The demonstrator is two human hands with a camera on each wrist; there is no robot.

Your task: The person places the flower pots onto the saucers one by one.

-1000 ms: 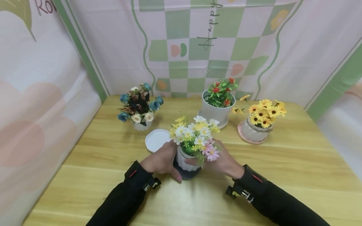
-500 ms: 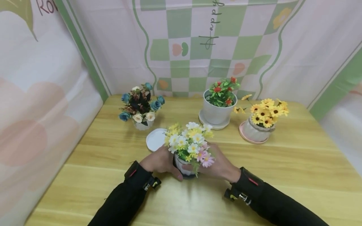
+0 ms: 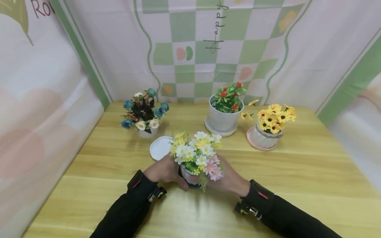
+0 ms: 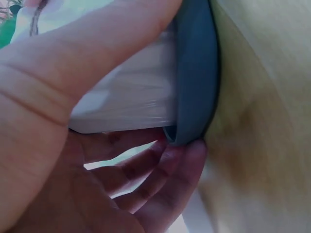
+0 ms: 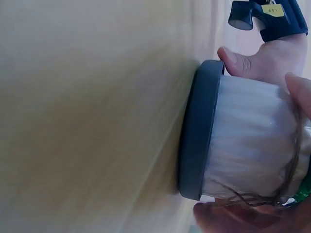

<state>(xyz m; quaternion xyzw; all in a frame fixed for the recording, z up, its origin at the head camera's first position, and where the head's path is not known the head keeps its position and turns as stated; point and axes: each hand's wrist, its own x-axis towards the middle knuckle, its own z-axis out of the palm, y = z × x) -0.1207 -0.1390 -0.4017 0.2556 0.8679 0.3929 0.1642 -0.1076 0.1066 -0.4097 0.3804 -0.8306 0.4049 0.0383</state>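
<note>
A whitish flower pot (image 3: 187, 174) of artificial white, yellow and pink daisies (image 3: 197, 150) stands in front of me. Beneath its base is a dark blue-grey saucer (image 5: 197, 136), whose rim overlaps the pot's foot. My left hand (image 3: 164, 171) holds the saucer from the left, thumb on the near side and fingertips at its far rim in the left wrist view. With my right hand (image 3: 227, 180) I grip the pot from the right; a brown cord circles the pot near its top. Whether the saucer touches the table cannot be told.
Behind the left hand lies a white saucer (image 3: 159, 148). Farther back stand a blue-and-cream rose pot (image 3: 146, 132), a white pot with red flowers (image 3: 223, 119) on a pale saucer, and a yellow-flower pot (image 3: 263, 137) on a pink saucer (image 3: 249, 140).
The daisy pot has moved down and slightly left onto the dark saucer, covering more of it in the head view. My right hand has moved with it; the left still holds the saucer.
</note>
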